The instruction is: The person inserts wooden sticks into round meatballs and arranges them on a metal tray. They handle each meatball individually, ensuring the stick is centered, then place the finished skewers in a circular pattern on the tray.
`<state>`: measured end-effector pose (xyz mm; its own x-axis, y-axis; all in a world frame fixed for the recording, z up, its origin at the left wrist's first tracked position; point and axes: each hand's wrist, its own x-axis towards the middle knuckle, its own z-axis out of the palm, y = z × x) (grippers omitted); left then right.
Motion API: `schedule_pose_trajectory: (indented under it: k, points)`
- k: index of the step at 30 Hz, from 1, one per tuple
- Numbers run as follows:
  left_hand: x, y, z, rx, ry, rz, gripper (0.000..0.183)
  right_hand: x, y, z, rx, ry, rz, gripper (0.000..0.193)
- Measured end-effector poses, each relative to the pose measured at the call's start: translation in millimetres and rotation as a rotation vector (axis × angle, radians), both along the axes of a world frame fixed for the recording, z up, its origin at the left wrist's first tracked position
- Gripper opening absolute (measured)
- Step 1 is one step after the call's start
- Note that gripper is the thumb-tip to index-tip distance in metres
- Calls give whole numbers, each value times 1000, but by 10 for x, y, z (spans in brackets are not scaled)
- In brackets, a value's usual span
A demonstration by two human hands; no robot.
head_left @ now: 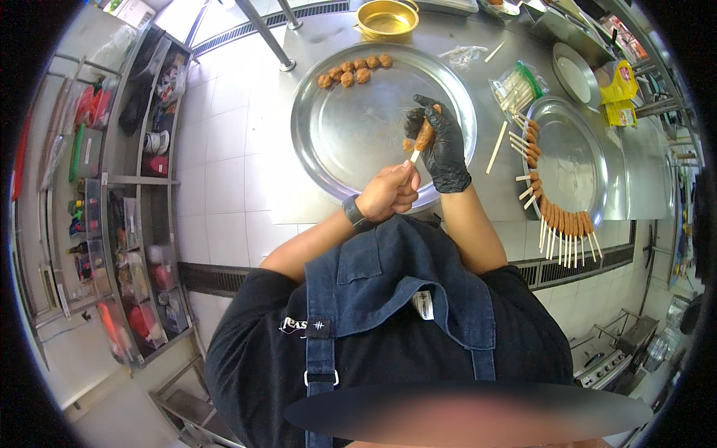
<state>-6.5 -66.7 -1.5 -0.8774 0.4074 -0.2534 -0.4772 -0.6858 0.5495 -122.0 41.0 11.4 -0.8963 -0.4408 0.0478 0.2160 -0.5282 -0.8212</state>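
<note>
Over a large round metal tray, a meat skewer stands tilted between my two hands. My bare left hand pinches the lower end of its flat wooden stick. Wearing a black glove, my right hand curls around the brown, sausage-shaped meat at the top. A small bit of meat shows beside the skewer. Several balls of the same meat mixture sit along the tray's far left side. Part of the skewer is hidden by the glove.
At right, finished-looking skewers line the rim of an oval metal tray, sticks jutting outward. Near it lie a bag of wooden sticks and a loose stick. A gold-coloured pot stands beyond the round tray. Shelves are at left.
</note>
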Motion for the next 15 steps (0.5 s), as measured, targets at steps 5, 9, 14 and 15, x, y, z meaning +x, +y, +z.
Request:
schedule_pose_trajectory:
  k: [5,9,14,15]
  points:
    - [-26,36,-39,7,10,-48,39,25,100,30,74,33,-12,30]
    - [-53,95,-49,-42,2,-31,40,50,127,13,48,38,-37,33]
    - [-90,177,-33,-38,-1,-10,40,97,178,-9,86,54,-35,35]
    - [-96,192,-32,-28,-1,-8,40,107,194,-12,95,52,-27,35]
